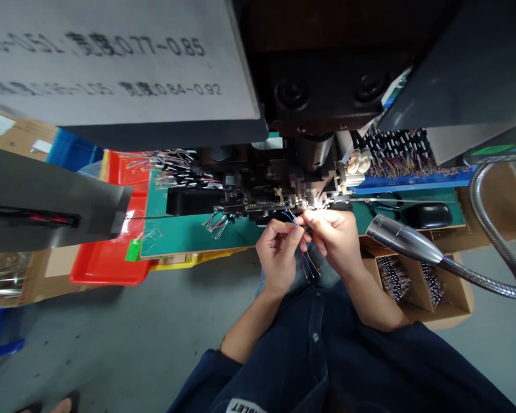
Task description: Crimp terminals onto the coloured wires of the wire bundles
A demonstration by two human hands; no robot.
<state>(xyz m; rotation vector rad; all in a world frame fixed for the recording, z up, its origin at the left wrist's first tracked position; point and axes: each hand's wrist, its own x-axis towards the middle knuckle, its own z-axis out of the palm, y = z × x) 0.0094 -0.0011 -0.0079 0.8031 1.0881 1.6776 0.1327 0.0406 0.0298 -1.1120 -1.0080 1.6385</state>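
Note:
Thin coloured wires (310,266), blue, red and dark among them, hang between my two hands. My left hand (279,252) pinches them with thumb and forefinger. My right hand (336,236) is closed on the same wires close beside it, its fingertips just in front of the lit metal parts of the machine (313,199). Blue wire ends rise above my left fingertips. A metal strip (150,217) runs into the machine from the left. The short lengths of wire inside my fingers are hidden.
A flexible metal lamp (404,238) reaches in from the right. Boxes of wire bundles (413,287) stand below it. On the left are a red tray (107,269) and a green mat (176,235) with loose wires. The dark machine head (327,63) overhangs my hands.

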